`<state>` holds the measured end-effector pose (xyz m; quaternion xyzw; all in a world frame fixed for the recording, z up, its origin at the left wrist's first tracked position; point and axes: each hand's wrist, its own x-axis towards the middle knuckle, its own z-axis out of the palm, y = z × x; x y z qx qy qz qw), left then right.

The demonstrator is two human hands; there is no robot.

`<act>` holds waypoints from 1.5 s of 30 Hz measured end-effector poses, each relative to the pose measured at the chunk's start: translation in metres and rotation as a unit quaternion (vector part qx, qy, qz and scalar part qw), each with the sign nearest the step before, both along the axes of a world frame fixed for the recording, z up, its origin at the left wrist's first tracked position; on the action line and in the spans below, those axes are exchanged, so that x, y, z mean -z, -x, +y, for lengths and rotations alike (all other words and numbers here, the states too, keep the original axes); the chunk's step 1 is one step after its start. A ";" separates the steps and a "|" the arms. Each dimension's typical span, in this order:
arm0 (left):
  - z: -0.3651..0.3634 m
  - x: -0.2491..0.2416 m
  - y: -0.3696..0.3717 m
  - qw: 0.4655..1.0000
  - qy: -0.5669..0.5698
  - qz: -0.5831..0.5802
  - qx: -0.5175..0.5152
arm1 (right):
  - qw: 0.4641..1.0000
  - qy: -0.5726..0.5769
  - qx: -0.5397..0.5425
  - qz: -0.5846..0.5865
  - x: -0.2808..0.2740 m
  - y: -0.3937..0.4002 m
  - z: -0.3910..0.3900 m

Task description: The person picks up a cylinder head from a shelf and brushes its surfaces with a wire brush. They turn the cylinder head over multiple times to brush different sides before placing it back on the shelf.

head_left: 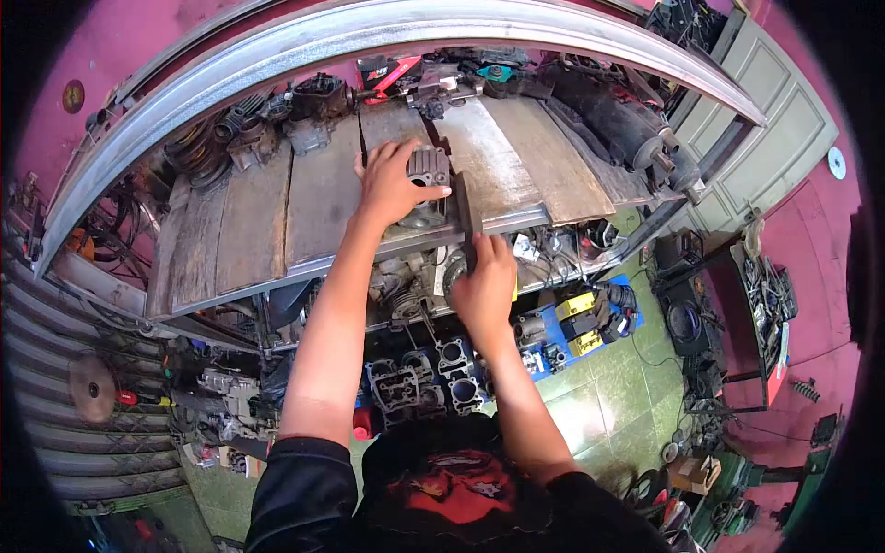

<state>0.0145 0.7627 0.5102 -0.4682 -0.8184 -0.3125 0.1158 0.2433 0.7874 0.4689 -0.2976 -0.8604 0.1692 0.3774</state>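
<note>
The left hand (pixel 392 184) is pressing down on a gray metal engine part (pixel 427 170), with its fingers wrapping over the top and gripping it. The engine part is sitting on the wooden bench (pixel 258 221), close to the front edge and near the middle. The right hand (pixel 484 286) is closing around the bottom of a flat dark tool (pixel 466 212) and holding it tight. The tool is standing up along the right side of the engine part, just beside it. I cannot tell if the two are touching.

Both arms are reaching forward from black sleeves (pixel 304 488). At the back of the bench, more dark engine parts (pixel 277 115) are lying in a row, and a red and black box (pixel 387 72) is sitting among them. A long black pipe (pixel 618 115) is lying at the right end. Under the bench, metal blocks with round holes (pixel 433 373) are sitting on the green floor (pixel 608 405). Yellow boxes (pixel 579 323) are resting on something blue next to them.
</note>
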 end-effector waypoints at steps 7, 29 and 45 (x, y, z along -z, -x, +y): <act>0.002 -0.001 0.001 1.000 0.009 -0.020 -0.008 | 1.000 0.021 0.021 0.002 -0.004 0.049 0.047; 0.002 -0.002 -0.001 1.000 0.006 -0.006 -0.011 | 1.000 0.001 -0.016 0.020 -0.002 0.009 0.011; 0.004 0.004 0.003 1.000 -0.021 0.001 -0.014 | 1.000 -0.013 -0.006 -0.004 -0.009 0.031 0.022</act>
